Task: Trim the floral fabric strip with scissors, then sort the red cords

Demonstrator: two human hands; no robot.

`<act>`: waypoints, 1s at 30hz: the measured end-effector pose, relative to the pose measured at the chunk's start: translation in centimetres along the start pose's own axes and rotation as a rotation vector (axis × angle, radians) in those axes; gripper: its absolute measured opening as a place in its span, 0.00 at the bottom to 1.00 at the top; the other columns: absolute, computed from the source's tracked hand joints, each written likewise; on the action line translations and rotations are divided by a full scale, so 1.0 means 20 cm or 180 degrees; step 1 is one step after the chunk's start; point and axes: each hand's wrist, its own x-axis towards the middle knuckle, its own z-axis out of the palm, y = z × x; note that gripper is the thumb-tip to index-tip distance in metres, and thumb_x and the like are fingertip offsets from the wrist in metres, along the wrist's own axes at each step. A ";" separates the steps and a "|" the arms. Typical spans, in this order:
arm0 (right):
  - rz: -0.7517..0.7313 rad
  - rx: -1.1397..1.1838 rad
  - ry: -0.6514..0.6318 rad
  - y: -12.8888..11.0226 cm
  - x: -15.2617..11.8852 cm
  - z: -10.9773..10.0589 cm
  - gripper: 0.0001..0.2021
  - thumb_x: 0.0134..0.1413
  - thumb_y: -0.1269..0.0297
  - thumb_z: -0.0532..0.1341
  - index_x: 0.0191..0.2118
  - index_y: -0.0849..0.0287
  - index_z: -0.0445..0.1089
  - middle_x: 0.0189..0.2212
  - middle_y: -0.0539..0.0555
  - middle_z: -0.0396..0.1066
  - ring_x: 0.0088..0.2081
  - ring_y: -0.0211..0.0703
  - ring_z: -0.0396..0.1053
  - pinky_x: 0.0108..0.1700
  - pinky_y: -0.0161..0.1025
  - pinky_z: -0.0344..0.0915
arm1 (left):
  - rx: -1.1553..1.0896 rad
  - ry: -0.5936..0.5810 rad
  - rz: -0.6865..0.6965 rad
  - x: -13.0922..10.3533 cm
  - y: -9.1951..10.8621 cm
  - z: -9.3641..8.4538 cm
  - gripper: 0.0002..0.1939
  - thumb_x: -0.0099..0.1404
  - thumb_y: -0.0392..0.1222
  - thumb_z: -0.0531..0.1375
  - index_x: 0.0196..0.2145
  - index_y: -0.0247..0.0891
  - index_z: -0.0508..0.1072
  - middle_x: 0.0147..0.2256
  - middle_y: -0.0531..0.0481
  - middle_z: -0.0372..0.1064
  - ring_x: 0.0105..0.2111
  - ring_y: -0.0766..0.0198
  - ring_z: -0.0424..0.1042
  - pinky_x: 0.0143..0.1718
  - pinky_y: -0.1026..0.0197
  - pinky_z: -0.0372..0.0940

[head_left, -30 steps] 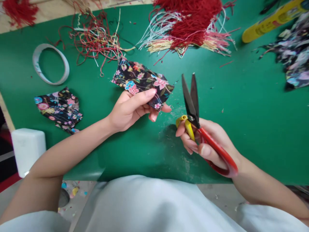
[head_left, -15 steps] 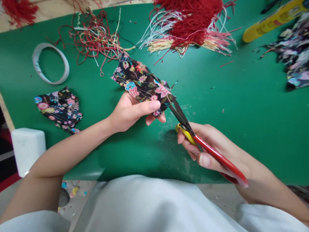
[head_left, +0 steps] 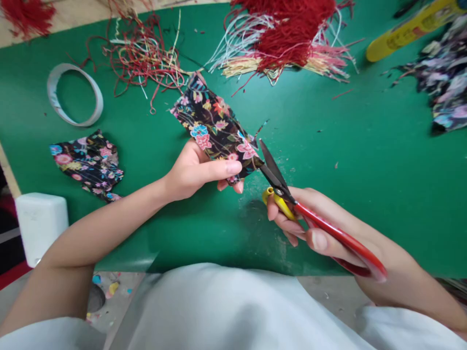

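Observation:
My left hand (head_left: 197,170) pinches a strip of black floral fabric (head_left: 215,121), thumb on top and fingertips underneath. The strip is held above the green table, slanting down toward the right. In my right hand (head_left: 310,228) is a pair of scissors (head_left: 328,226) with red handles. Their dark blades are parted at the lower right corner of the fabric, one blade at its edge. Something yellow (head_left: 284,206) sits by the scissors' pivot, near my right fingers. A thin dark sliver sticks out beside the fabric's right edge.
Another floral fabric piece (head_left: 91,165) and a white tape ring (head_left: 98,104) lie at left, above a white box (head_left: 43,228). Tangled cords (head_left: 146,58) and red tassel strings (head_left: 288,39) lie along the back. A yellow bottle (head_left: 408,36) and fabric scraps (head_left: 448,82) are at right.
The scissor blades have opened wider, and the red handles have shifted slightly right and down. The fabric's upper end has tilted up a little in my left hand.

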 end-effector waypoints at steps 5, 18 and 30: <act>0.0019 0.0159 -0.0325 0.05 0.01 -0.03 0.31 0.52 0.28 0.62 0.37 0.55 0.69 0.23 0.48 0.62 0.21 0.38 0.55 0.21 0.38 0.54 | 0.0016 0.0025 0.0075 0.00 -0.01 -0.01 0.22 0.60 0.59 0.70 0.27 0.37 0.72 0.20 0.55 0.71 0.18 0.67 0.73 0.16 0.67 0.65; 0.0043 0.0019 -0.0298 0.09 -0.01 -0.02 0.32 0.55 0.26 0.58 0.34 0.57 0.66 0.20 0.44 0.57 0.20 0.33 0.52 0.20 0.34 0.48 | 0.0427 0.0088 0.0085 0.00 -0.03 -0.03 0.24 0.61 0.62 0.67 0.25 0.38 0.72 0.20 0.53 0.73 0.17 0.70 0.68 0.17 0.66 0.65; -0.0065 -0.0005 -0.0258 0.09 0.01 -0.02 0.29 0.60 0.31 0.59 0.30 0.57 0.62 0.19 0.44 0.59 0.18 0.31 0.54 0.18 0.32 0.48 | 0.0377 0.0093 0.0138 0.01 -0.03 -0.02 0.23 0.61 0.61 0.68 0.25 0.38 0.73 0.20 0.54 0.72 0.16 0.70 0.67 0.17 0.65 0.64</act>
